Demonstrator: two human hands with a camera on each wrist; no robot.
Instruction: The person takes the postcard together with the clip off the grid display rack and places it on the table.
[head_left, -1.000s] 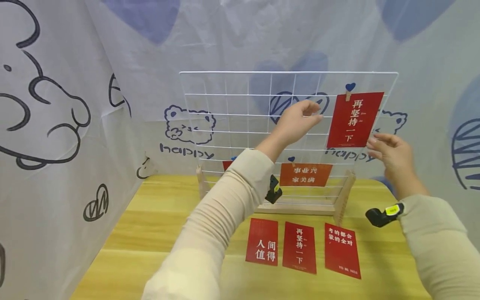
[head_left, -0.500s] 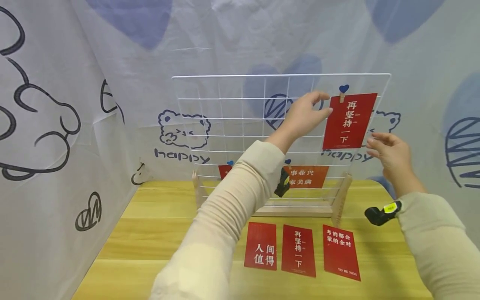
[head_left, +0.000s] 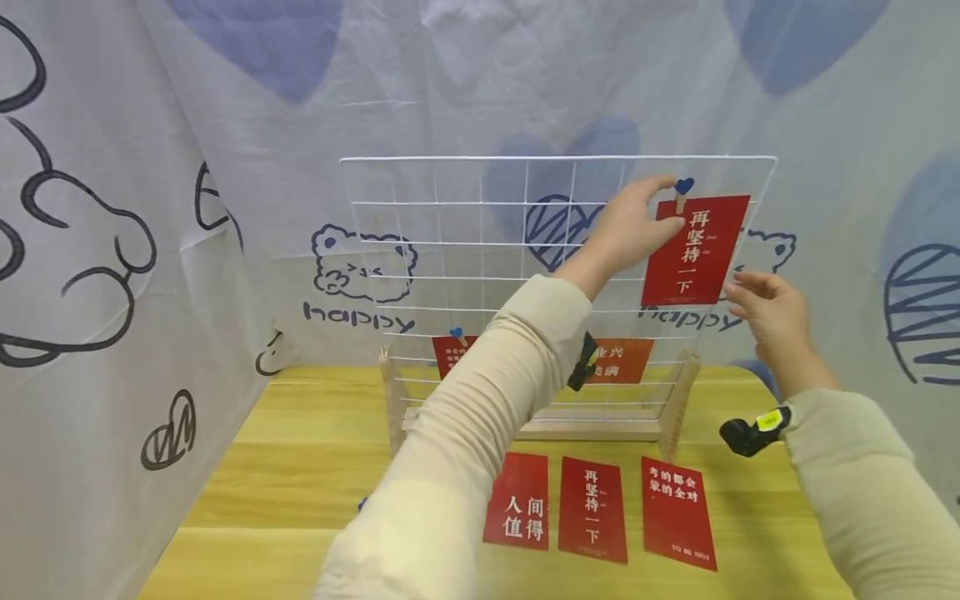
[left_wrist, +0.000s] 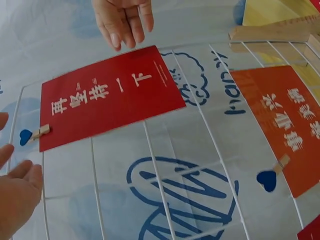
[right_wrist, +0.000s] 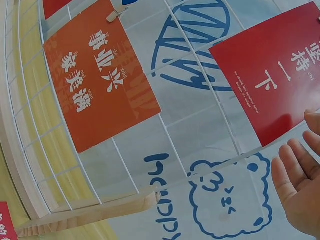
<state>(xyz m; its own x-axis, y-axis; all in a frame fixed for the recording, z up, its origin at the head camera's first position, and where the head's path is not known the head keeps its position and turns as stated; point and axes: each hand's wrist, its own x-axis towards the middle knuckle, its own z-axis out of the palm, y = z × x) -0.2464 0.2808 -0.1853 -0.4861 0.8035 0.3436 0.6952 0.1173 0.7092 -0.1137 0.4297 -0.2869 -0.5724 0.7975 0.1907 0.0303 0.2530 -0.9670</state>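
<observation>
A red card (head_left: 696, 258) with white lettering hangs at the upper right of a white wire grid (head_left: 480, 242). A small wooden clip with a blue heart (head_left: 683, 188) sits on its top edge. My left hand (head_left: 633, 223) is beside the clip, thumb and forefinger spread apart around it. In the left wrist view those fingertips are just short of the clip (left_wrist: 37, 134). My right hand (head_left: 772, 321) is near the card's lower right edge with relaxed fingers. The right wrist view shows that hand (right_wrist: 300, 187) holding nothing, its thumb overlapping the card (right_wrist: 270, 75).
An orange card (head_left: 622, 367) and another red card (head_left: 446, 354) hang lower on the grid, partly behind my left sleeve. Wooden feet (head_left: 678, 404) support the grid on the yellow table (head_left: 247, 492). Three red cards lie in front, the middle card (head_left: 592, 510) among them. A patterned cloth (head_left: 450, 75) hangs behind.
My left hand has moved right and come up to the clip on the upper red card. The right hand stays beside that card's edge. The head view has shifted slightly.
</observation>
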